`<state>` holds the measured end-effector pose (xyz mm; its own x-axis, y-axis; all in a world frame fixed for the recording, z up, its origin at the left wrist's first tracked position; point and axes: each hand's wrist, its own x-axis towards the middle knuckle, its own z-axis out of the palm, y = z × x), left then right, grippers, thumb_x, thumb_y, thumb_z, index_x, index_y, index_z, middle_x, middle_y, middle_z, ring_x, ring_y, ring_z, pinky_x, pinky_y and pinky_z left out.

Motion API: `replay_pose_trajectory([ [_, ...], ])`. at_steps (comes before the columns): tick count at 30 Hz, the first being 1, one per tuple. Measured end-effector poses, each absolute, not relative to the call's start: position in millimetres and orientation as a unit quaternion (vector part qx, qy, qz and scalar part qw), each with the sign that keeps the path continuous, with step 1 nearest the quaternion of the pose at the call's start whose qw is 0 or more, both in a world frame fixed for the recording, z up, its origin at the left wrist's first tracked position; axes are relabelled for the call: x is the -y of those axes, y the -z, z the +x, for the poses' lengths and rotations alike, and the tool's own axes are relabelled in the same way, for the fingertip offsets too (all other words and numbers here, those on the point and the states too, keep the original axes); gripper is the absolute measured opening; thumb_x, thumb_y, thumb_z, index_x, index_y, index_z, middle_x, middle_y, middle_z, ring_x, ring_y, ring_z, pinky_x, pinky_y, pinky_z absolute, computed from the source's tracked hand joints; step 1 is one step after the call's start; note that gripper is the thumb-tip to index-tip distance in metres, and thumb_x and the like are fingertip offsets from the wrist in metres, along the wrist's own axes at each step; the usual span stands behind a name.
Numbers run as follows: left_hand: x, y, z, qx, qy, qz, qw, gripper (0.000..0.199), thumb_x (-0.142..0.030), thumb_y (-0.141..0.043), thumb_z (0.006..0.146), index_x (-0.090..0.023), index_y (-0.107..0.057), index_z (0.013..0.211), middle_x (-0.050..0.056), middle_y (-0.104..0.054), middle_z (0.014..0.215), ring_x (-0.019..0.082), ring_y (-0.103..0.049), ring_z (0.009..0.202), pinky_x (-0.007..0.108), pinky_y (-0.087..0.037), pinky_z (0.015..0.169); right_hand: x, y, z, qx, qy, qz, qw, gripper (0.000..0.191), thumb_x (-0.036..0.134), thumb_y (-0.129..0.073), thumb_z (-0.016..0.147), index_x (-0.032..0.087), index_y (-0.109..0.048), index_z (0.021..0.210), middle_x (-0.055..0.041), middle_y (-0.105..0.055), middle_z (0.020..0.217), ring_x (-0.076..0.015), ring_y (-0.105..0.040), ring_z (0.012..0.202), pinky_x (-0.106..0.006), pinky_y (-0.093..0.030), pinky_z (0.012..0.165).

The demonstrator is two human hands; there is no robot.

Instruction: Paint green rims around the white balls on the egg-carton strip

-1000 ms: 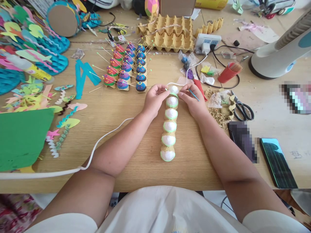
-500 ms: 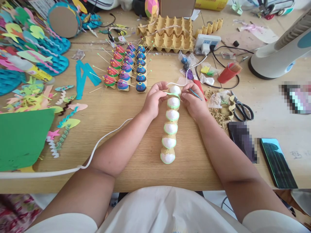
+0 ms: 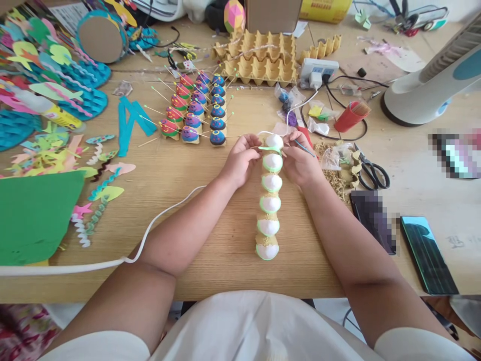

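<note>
A strip of egg-carton cups (image 3: pixel 268 227) stands lengthwise on the table, each cup topped white with a light green rim. A loose green strand (image 3: pixel 269 149) lies across the far cup, its left end sticking up near my left fingertips. My left hand (image 3: pixel 244 159) is closed beside the far end, and what its fingers pinch is too small to make out. On the right side my right hand (image 3: pixel 300 159) has a thin blue tool (image 3: pixel 304 148) between its fingers, with fingertips at the far cup's edge.
Painted cups with pins (image 3: pixel 193 119) stand beyond my left hand. A white cable (image 3: pixel 161 215) crosses my left forearm. Scissors (image 3: pixel 374 173), a red cup (image 3: pixel 351 117), a phone (image 3: pixel 428 254) and a white appliance (image 3: pixel 408 98) are at right. Green foam (image 3: pixel 37 215) lies left.
The strip's near end has shifted slightly right and toward me. My left fingers have come off the green strand's left end, which now sticks out free. The tool remains in my right hand.
</note>
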<state>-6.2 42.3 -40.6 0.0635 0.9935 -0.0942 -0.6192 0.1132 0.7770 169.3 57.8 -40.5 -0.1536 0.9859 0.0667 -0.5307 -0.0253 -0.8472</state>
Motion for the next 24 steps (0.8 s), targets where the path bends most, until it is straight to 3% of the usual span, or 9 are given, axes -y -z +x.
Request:
replay_pose_trajectory([
  [14, -41.6, 41.4, -10.2, -0.296, -0.548, 0.293, 0.725, 0.050, -0.019, -0.097, 0.069, -0.026, -0.068, 0.109, -0.002, -0.081, 0.104, 0.017, -0.076, 0.102, 0.029, -0.055, 0.093, -61.0, 45.8, 173.5, 0.416, -0.618, -0.317, 0.587, 0.044, 0.023, -0.084, 0.066, 0.031, -0.050, 0.093, 0.0055, -0.058, 0.090, -0.0148, -0.062, 0.086, -0.031, -0.058, 0.086],
  [24, -41.1, 39.4, -7.2, -0.296, -0.566, 0.280, 0.717, 0.045, -0.020, -0.102, 0.071, -0.024, -0.068, 0.102, -0.006, -0.078, 0.094, 0.011, -0.074, 0.089, 0.025, -0.055, 0.086, -57.5, 41.7, 170.2, 0.373, -0.646, -0.306, 0.592, 0.042, 0.018, -0.084, 0.064, 0.030, -0.053, 0.090, 0.0056, -0.059, 0.087, -0.0151, -0.061, 0.086, -0.031, -0.057, 0.084],
])
